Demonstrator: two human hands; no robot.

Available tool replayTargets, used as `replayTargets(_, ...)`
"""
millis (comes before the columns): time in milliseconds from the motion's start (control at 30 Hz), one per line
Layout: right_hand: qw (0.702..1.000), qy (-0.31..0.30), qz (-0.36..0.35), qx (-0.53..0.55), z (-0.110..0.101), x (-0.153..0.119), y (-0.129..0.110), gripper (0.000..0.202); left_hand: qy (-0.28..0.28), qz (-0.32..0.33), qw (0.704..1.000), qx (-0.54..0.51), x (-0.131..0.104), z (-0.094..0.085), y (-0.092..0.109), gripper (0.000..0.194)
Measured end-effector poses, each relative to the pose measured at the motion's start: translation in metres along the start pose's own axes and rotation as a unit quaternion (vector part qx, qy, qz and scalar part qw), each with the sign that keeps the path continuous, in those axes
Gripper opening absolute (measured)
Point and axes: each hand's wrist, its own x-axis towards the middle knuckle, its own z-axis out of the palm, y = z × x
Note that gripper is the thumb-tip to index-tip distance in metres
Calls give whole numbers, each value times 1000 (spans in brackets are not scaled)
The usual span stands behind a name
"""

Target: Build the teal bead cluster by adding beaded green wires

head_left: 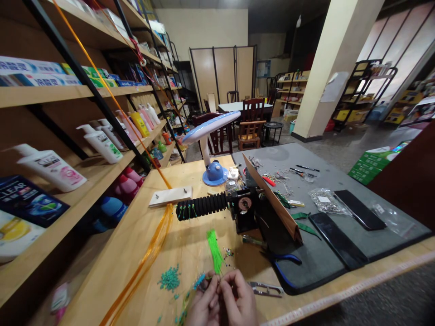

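Where threads [215, 250] bunch, they're bright green.

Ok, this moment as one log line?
left hand: pinched | right hand: pinched, beside left | held item: unclear | green threads: just beyond | teal beads: piled

Dim room — pale light through windows [390, 38] — corners stretched, edges soft

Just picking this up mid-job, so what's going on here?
The left hand and right hand are pinched close together by the green threads; what fine piece they hold is too small to tell. Teal beads lie loose on the wooden table. Beyond, coloured strands cross one end of a black ridged roller.
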Motion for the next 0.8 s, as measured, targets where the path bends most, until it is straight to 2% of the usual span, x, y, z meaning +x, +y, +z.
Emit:
replayTargets(267, 1000, 10, -3, -9, 0, 0, -5, 38, -3, -1, 1000, 18, -2, 2, 0, 48)
replayTargets(467, 1000, 10, 1, -7, 1, -1, -1, 39, 1, 13, 1000, 22, -7, 6, 3, 52)
replayTargets(567, 1000, -2, 4, -6, -1, -1, 2, 38, -6, 29, 999, 43, -7, 4, 2, 52)
replayTargets(667, 999, -40, 8, -10, -6, 1, 2, 35, -24, 48, 997, 53, -4, 0, 0, 50)
replayTargets(800, 998, -67, 17, 4, -11, 2, 2, 32, -37, 43, 997, 43, -2, -3, -2, 48)
